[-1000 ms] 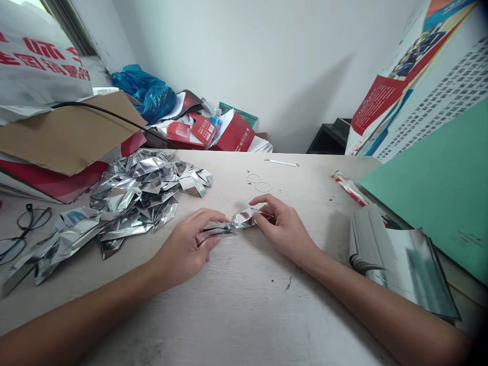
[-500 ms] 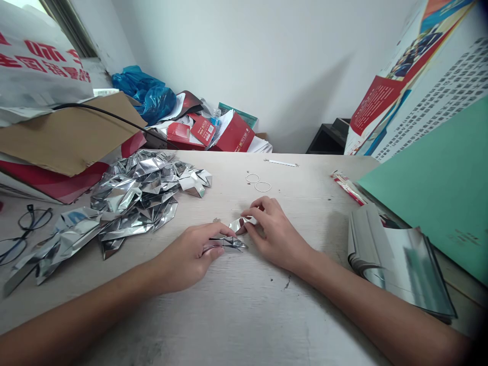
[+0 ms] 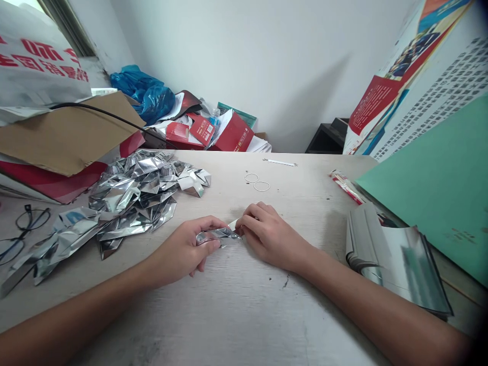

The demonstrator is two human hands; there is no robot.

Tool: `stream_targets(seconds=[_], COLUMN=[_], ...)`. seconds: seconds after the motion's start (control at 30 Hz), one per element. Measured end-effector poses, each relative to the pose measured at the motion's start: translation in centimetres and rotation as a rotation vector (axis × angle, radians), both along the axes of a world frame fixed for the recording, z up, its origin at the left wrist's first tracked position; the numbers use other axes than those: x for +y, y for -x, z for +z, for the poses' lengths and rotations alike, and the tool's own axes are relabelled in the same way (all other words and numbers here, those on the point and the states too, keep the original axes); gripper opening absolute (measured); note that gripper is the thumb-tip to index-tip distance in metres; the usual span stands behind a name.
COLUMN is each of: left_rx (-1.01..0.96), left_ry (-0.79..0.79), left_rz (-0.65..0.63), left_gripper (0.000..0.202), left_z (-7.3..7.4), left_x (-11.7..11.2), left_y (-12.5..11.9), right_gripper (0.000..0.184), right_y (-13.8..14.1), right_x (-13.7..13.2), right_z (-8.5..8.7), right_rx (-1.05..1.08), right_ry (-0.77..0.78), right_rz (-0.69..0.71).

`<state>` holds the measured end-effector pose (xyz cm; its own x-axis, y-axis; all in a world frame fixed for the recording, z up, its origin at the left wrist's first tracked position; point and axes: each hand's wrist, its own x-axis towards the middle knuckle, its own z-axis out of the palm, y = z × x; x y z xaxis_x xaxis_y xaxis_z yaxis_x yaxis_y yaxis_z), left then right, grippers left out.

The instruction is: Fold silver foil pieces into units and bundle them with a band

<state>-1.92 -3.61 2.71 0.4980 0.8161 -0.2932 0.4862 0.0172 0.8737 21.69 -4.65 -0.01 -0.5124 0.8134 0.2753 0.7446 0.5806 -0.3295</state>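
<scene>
A small folded piece of silver foil paper is held just over the table between my two hands. My left hand grips its left end, thumb in front and fingers behind. At the foil's right end, my right hand has its fingertips pinched together on the strip, and a pale part of it shows behind them. The fingertips of that hand partly hide the end. To the left lies a heap of folded silver foil pieces, and two thin rubber-band-like rings rest beyond my right hand.
Eyeglasses lie at the left edge, beside a cardboard piece. A stack of silver sheets and a green board stand right. A white strip lies near the table's back edge.
My right hand has shifted slightly left and its fingers have closed in on the foil's end. My left hand has turned, and the foil shows a broader face.
</scene>
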Motion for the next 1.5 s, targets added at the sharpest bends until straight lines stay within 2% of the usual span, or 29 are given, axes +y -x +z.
stream_targets(seconds=[0.17, 0.33, 0.4, 0.5, 0.67, 0.83, 0.9, 1.0, 1.1, 1.27, 1.5], left_rx=[0.03, 0.156, 0.153, 0.065, -0.112, -0.287, -0.282, -0.271, -0.205, -0.118, -0.093], left_ry=[-0.096, -0.103, -0.16, -0.265, -0.215, -0.285, -0.254, -0.245, -0.336, -0.408, -0.492], left_rz=[0.129, 0.177, 0.222, 0.25, 0.152, 0.269, 0.206, 0.154, 0.153, 0.027, -0.052], left_gripper=[0.032, 0.036, 0.037, 0.036, 0.034, 0.021, 0.015, 0.022, 0.019, 0.021, 0.014], left_z=[-0.1, -0.1, 0.0, 0.1, 0.0, -0.1, 0.0, 0.2, -0.1, -0.6, -0.6], left_x=[-0.2, 0.0, 0.2, 0.3, -0.2, -0.3, -0.4, -1.1, -1.6, -0.9, -0.8], left_y=[-0.1, 0.1, 0.1, 0.2, 0.4, 0.7, 0.6, 0.0, -0.5, -0.3, -0.3], right_gripper=[0.026, 0.023, 0.024, 0.027, 0.019, 0.015, 0.013, 0.015, 0.024, 0.031, 0.031], right_y=[-0.1, 0.0, 0.1, 0.3, 0.8, 1.0, 1.0, 0.9, 1.0, 1.1, 0.9], right_x=[0.0, 0.2, 0.2, 0.1, -0.2, 0.0, 0.1, 0.0, -0.2, -0.5, -0.5], right_z=[0.0, -0.1, 0.0, 0.2, 0.4, 0.7, 0.9, 1.2, 1.2, 0.8, 0.4], right_rx=[0.01, 0.2, 0.236, 0.222, 0.204, 0.281, 0.335, 0.466, 0.612, 0.791, 0.89], right_ry=[0.02, 0.136, 0.185, 0.216, 0.251, 0.274, 0.319, 0.44, 0.529, 0.631, 0.661], right_rz=[-0.003, -0.041, -0.087, -0.184, -0.32, -0.36, -0.374, -0.366, -0.286, -0.141, -0.096])
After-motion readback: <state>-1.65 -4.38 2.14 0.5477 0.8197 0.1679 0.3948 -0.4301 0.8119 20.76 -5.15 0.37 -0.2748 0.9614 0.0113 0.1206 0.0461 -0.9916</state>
